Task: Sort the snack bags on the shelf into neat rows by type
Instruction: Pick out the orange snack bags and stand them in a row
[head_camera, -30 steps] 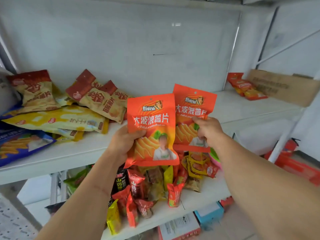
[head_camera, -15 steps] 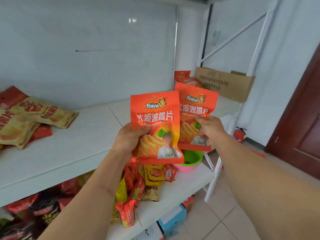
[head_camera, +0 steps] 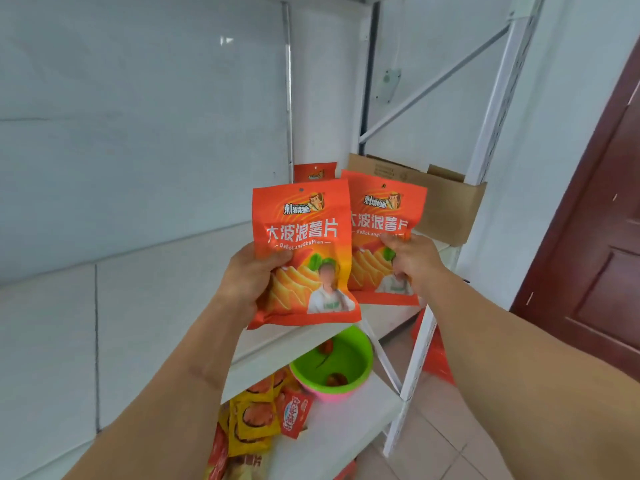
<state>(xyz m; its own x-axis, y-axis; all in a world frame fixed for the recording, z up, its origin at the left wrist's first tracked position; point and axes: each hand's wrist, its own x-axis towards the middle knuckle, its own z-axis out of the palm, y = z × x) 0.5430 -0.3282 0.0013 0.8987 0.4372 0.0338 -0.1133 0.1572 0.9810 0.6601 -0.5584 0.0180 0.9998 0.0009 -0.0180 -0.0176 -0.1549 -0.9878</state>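
My left hand (head_camera: 251, 278) grips an orange potato-chip bag (head_camera: 304, 237) upright by its left edge. My right hand (head_camera: 412, 261) holds a second, identical orange bag (head_camera: 382, 216) just behind and to the right of the first. Both bags hover above the right end of the white upper shelf (head_camera: 145, 292). The top of a third bag of the same orange kind (head_camera: 315, 172) stands at the back of that shelf, mostly hidden behind the held bags.
A brown cardboard box (head_camera: 446, 202) sits at the shelf's far right end. On the lower shelf are a green-and-pink bowl (head_camera: 332, 368) and a pile of small yellow and red snack packets (head_camera: 259, 420). A white shelf post (head_camera: 419, 348) and a dark red door (head_camera: 595, 265) stand to the right.
The view has swung right along the shelf. The snack piles at the left have gone out of view. Both hands carried their orange bags toward the shelf's right end.
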